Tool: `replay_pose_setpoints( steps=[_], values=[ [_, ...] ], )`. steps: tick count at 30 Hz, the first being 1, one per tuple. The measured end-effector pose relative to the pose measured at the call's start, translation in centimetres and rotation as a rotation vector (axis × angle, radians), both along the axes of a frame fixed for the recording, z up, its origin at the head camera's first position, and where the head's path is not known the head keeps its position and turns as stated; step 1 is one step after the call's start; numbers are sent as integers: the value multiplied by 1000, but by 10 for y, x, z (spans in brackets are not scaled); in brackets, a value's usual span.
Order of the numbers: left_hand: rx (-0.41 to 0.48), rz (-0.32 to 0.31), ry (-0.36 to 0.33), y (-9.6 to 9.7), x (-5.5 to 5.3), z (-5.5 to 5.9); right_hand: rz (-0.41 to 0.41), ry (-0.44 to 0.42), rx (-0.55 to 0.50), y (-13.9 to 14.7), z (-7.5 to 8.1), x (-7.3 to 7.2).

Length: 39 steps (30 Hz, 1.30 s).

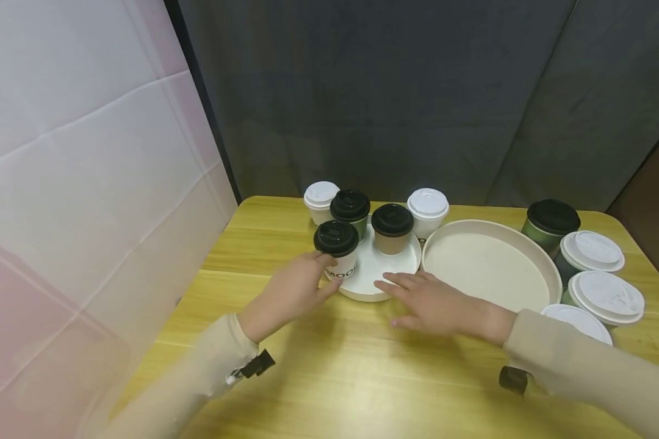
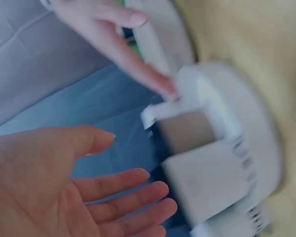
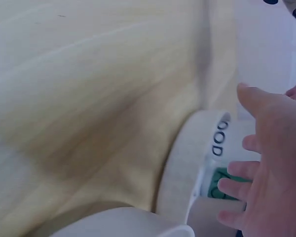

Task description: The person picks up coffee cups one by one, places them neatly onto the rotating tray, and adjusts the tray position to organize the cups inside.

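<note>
My left hand (image 1: pixel 290 297) is beside a white paper cup (image 1: pixel 346 267) with a black lid and dark lettering. In the left wrist view its fingers are extended, with a gap between them and the cup. That cup stands upright on a small round white tray (image 1: pixel 374 277), together with a brown cup (image 1: pixel 391 244) and a green cup (image 1: pixel 362 228), both black-lidded. My right hand (image 1: pixel 436 305) is at the tray's front right, fingers spread and holding nothing. From the right wrist, the tray's side wall (image 3: pixel 180 163) shows just past the fingers.
White-lidded cups (image 1: pixel 428 207) stand behind the small tray. A larger cream tray (image 1: pixel 489 268) sits close on its right. Along the right side of the wooden table (image 1: pixel 329 384) are a black-lidded green cup (image 1: pixel 549 227) and several white-lidded cups (image 1: pixel 606 296). A dark curtain (image 1: pixel 390 103) hangs behind.
</note>
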<state>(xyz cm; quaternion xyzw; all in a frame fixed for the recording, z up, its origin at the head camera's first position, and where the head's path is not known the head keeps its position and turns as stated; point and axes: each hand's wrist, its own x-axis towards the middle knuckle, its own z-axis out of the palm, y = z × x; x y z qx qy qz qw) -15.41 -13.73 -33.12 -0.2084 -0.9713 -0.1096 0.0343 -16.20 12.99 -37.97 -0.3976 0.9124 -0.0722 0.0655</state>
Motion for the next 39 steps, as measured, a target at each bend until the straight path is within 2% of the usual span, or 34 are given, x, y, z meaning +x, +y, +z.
replay_pose_setpoints(
  steps=[3,6,9,11,14,18,21,24,28,32,36,39],
  values=[
    [44,-6,44,-2,-12,25,-18,-15,-67,-1,6,-9],
    [60,-4,69,-6,-29,44,-54,-94,-143,-2,12,-19],
    [39,11,93,-9,-49,56,-103,-196,-237,-4,18,-26],
    [17,24,101,-11,-64,60,-138,-258,-302,-7,21,-30],
    [-19,41,82,-14,-88,60,-172,-326,-404,-12,26,-36],
    [-46,38,29,-17,-117,54,-223,-424,-555,-20,33,-45],
    [-54,32,-6,-19,-135,49,-254,-467,-650,-26,38,-53],
    [-63,24,-38,-21,-149,45,-273,-468,-708,-31,43,-59],
    [-80,7,-80,-23,-165,41,-295,-449,-724,-36,46,-63],
    [-111,-4,-131,-24,-176,36,-312,-440,-719,-40,45,-65],
    [-97,-12,-165,-22,-183,31,-327,-435,-719,-42,42,-64],
    [-98,4,-200,-23,-186,27,-327,-441,-716,-44,39,-64]
  ],
)
